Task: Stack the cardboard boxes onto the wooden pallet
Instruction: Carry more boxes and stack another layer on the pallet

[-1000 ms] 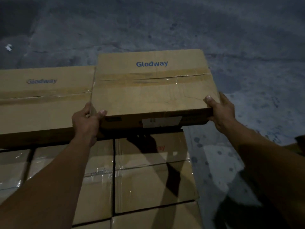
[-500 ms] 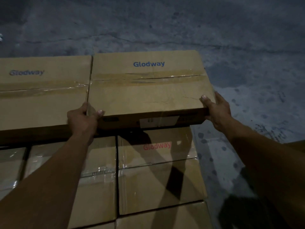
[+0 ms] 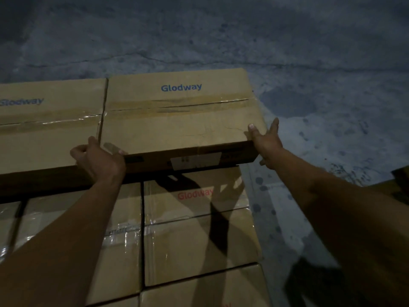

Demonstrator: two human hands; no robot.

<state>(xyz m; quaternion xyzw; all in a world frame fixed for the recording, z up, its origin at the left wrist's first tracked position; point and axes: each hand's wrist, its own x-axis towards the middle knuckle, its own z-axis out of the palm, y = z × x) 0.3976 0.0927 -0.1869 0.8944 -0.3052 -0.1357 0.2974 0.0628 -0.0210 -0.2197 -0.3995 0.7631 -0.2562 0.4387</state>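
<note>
A taped cardboard box (image 3: 177, 116) with blue "Glodway" print lies on the upper layer of the stack, flush against a matching box (image 3: 48, 125) on its left. My left hand (image 3: 99, 158) grips its near left corner, thumb on top. My right hand (image 3: 265, 140) presses flat against its near right corner with the fingers spread along the side. Below, a lower layer of taped boxes (image 3: 194, 235) fills the near part of the view. The wooden pallet is hidden under the boxes.
Mottled grey concrete floor (image 3: 309, 74) lies beyond and to the right of the stack. A dark brown object (image 3: 398, 180) shows at the right edge. The stack's right side drops straight to the floor.
The box has slid left and away until it meets the neighbouring box. My right hand's fingers have spread from a grip into a flat push.
</note>
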